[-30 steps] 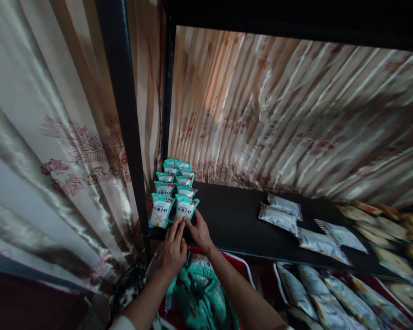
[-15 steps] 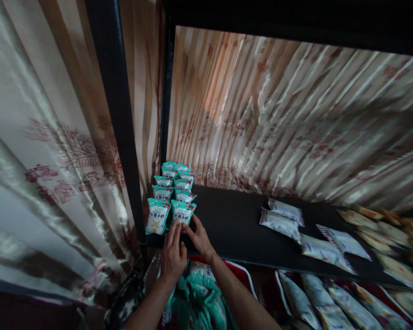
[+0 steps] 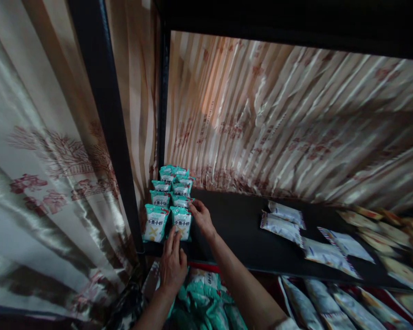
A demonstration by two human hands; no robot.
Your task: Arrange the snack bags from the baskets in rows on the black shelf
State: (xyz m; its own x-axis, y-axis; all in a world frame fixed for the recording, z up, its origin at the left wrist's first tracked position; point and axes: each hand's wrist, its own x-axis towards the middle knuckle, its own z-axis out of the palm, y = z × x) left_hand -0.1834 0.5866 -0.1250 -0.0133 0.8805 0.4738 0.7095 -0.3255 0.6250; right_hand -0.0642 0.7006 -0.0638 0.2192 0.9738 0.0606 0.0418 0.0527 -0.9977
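Black shelf [image 3: 234, 229], left end: two rows of upright teal snack packets [image 3: 168, 201] stand filled back to front, with more teal packets in the red basket [image 3: 206, 298] below the shelf's front edge still unshelved. The left hand [image 3: 172, 263], fingers flat and open, presses the front right packet [image 3: 181, 222]; the right hand [image 3: 201, 216], loosely open, touches the second-row packet's side. Versus a second ago, the right hand has moved from the front packet deeper along the row; white packets [image 3: 282, 220] lie toward the shelf's right.
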